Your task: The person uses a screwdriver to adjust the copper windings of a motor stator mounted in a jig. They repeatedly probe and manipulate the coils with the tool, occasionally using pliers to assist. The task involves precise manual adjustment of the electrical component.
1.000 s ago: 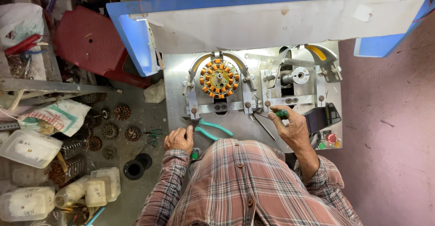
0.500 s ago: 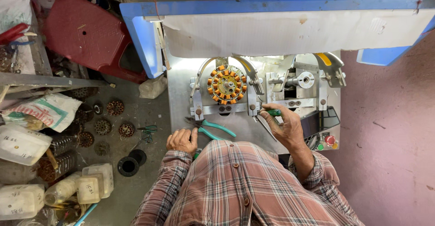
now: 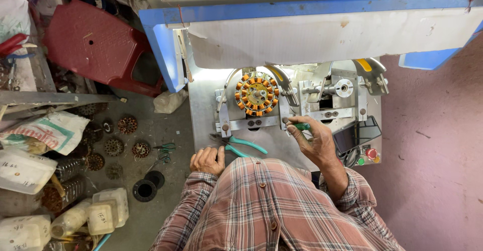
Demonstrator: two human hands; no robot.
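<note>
My right hand [image 3: 313, 141] grips a green-handled tool [image 3: 302, 126], its tip against the metal clamp just right of a round stator wound with copper coils [image 3: 257, 93]. That stator sits in the left station of a grey winding fixture [image 3: 251, 122]. My left hand [image 3: 207, 159] rests flat on the front edge of the metal bench, fingers apart, holding nothing. Pliers with teal handles [image 3: 245, 146] lie right beside it. I wear a plaid shirt.
A second station with a bare spindle [image 3: 344, 88] sits to the right, with a small panel of red and green buttons [image 3: 368, 155]. On the floor at left lie several wound stators [image 3: 127, 125], plastic jars [image 3: 103, 217], sacks and a red plastic stool [image 3: 95, 42].
My right hand has shifted left from the right station to the clamp beside the stator, still holding the green tool. My left hand stays put on the bench edge.
</note>
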